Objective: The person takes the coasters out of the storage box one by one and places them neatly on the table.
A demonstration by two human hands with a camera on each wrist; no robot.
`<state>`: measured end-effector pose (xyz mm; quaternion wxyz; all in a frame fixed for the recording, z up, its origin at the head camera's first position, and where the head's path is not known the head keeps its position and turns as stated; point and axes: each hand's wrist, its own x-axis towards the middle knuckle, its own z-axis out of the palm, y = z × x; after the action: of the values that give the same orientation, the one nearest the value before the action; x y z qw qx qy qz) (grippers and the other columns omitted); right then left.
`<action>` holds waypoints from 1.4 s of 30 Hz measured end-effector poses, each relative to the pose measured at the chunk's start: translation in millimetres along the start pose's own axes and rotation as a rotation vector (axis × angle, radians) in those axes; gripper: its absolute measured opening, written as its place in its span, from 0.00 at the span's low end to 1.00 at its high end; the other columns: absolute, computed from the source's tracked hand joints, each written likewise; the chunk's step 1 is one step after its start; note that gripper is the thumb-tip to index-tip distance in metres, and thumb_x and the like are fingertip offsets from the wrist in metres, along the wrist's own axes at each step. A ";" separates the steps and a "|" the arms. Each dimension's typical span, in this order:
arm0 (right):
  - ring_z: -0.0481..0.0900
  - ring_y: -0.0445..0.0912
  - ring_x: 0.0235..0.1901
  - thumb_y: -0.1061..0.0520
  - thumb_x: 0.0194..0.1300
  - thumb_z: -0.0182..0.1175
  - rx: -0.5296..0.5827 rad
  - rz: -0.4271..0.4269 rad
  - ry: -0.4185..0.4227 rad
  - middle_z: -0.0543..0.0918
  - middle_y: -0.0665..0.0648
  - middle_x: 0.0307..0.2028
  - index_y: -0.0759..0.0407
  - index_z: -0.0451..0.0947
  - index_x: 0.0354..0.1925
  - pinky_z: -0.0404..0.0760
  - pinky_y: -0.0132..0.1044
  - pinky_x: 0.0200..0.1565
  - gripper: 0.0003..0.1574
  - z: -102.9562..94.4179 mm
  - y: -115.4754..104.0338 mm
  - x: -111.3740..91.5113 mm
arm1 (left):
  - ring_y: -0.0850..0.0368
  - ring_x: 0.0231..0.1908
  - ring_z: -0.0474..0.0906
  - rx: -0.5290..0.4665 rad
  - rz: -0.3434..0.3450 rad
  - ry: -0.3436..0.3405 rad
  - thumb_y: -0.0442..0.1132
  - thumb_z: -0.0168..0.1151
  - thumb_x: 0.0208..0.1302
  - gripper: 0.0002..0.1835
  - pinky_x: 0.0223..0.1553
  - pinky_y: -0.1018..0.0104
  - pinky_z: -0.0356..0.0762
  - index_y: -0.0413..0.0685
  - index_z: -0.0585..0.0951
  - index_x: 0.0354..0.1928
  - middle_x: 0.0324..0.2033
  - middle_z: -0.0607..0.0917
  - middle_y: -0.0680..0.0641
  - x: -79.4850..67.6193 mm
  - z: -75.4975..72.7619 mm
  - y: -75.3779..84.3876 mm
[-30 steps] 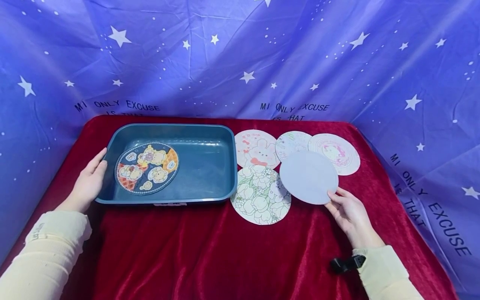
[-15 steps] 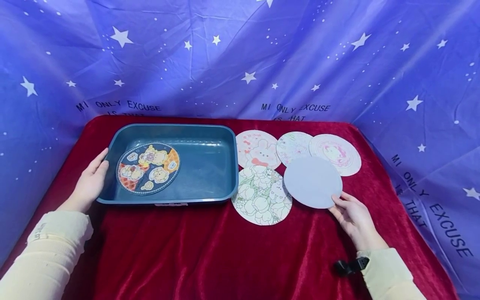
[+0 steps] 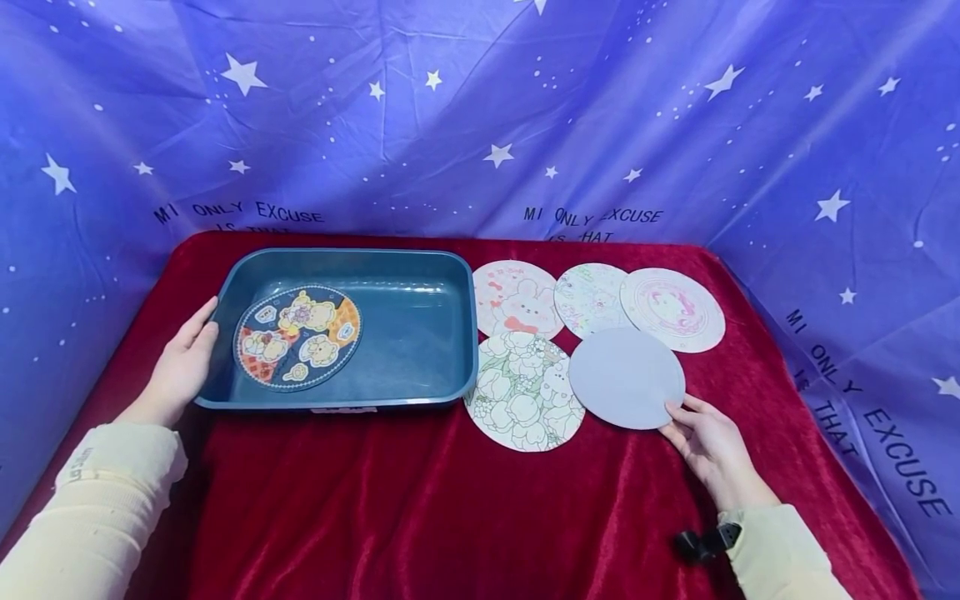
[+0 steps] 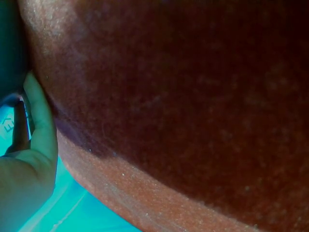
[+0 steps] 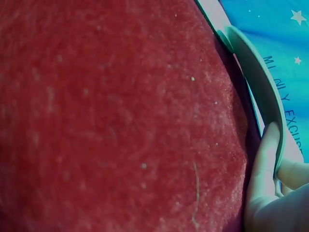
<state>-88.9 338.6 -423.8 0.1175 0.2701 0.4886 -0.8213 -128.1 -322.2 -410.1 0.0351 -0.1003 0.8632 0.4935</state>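
A dark teal bin (image 3: 412,333) stands left of centre, and a round patterned mat (image 3: 296,337) with bear pictures lies in its left part. My left hand (image 3: 182,367) rests against the bin's left end, fingers and thumb fairly straight along the wall. In my right hand (image 3: 712,446) a plain grey round mat (image 3: 626,379) is pinched at its near right edge. The right wrist view shows this mat (image 5: 258,82) edge-on, tilted, between thumb and fingers. Immediately left of it lies a flower-patterned round mat (image 3: 525,392).
Behind the grey mat lie a rabbit mat (image 3: 516,300), a pale patterned mat (image 3: 588,296) and a pink-and-white mat (image 3: 675,308). All are on a red velvet cloth (image 3: 420,508). A blue curtain (image 3: 450,125) with stars hangs at the back and sides.
My right hand has brought the grey mat down toward the near side and slightly right, uncovering more of the mats behind it. My left hand stays at the bin.
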 end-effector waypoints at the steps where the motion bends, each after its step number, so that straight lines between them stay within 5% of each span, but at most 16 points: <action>1: 0.86 0.41 0.34 0.72 0.69 0.52 -0.006 -0.005 0.002 0.86 0.47 0.33 0.51 0.81 0.31 0.86 0.32 0.39 0.20 -0.6 0.1 -0.3 | 0.28 0.74 0.37 0.000 0.001 0.002 0.52 0.31 0.80 0.31 0.69 0.25 0.40 0.55 0.41 0.79 0.76 0.43 0.30 0.0 0.2 0.5; 19: 0.87 0.40 0.33 0.72 0.69 0.53 -0.172 -0.006 -0.020 0.87 0.47 0.31 0.49 0.80 0.31 0.87 0.33 0.38 0.20 -5.9 -2.6 2.1 | 0.29 0.75 0.37 0.013 0.001 0.020 0.51 0.32 0.80 0.31 0.70 0.27 0.39 0.54 0.43 0.78 0.76 0.43 0.30 -0.1 0.4 3.6; 24: 0.87 0.39 0.30 0.70 0.69 0.55 -0.290 -0.029 -0.006 0.87 0.46 0.29 0.48 0.79 0.32 0.87 0.33 0.36 0.17 -5.1 -5.7 2.3 | 0.29 0.75 0.37 0.011 -0.004 0.016 0.51 0.32 0.80 0.31 0.70 0.27 0.39 0.55 0.42 0.78 0.76 0.43 0.30 0.1 0.9 3.6; 32: 0.86 0.39 0.28 0.67 0.68 0.58 -0.450 -0.076 -0.012 0.86 0.45 0.28 0.56 0.74 0.42 0.87 0.33 0.35 0.08 -5.1 -11.1 3.9 | 0.29 0.75 0.37 0.009 0.002 0.022 0.51 0.32 0.80 0.31 0.70 0.27 0.39 0.54 0.43 0.78 0.76 0.44 0.30 0.3 0.4 2.0; 42: 0.86 0.39 0.28 0.67 0.68 0.59 -0.517 -0.090 0.002 0.86 0.44 0.27 0.66 0.71 0.52 0.87 0.33 0.35 0.15 -9.5 -14.9 8.3 | 0.30 0.75 0.37 -0.010 -0.003 0.009 0.52 0.32 0.79 0.31 0.70 0.27 0.39 0.55 0.42 0.78 0.76 0.43 0.31 -0.8 1.3 3.6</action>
<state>-99.5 354.8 -421.0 0.1456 0.2098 0.6937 -0.6735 -128.1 -319.3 -407.6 0.0312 -0.1040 0.8607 0.4974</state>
